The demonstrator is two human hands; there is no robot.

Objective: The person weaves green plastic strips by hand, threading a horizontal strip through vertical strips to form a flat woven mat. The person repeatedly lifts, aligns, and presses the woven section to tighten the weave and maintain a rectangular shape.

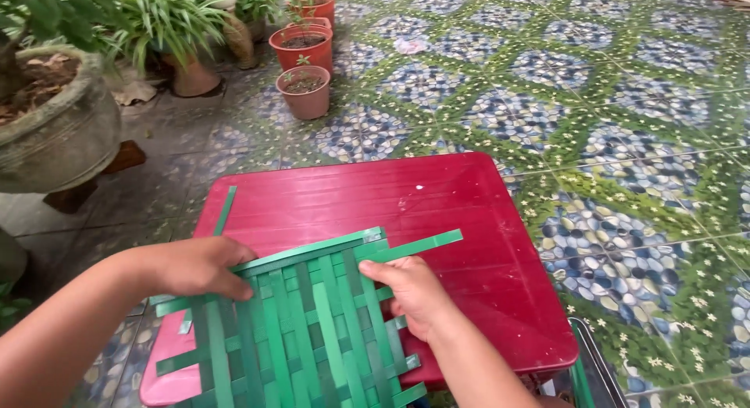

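A flat woven mat of green plastic strips [301, 330] lies on the near half of a red square plastic table [461, 213], its long axis running toward the person. The top strip's loose end points right and slightly away. The left hand [195, 266] presses palm-down on the mat's upper left edge. The right hand [414, 295] pinches a strip at its right edge; the hands stay apart.

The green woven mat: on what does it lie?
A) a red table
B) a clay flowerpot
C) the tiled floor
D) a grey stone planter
A: the green woven mat rests flat on the red table, with both hands pressing on its strips.
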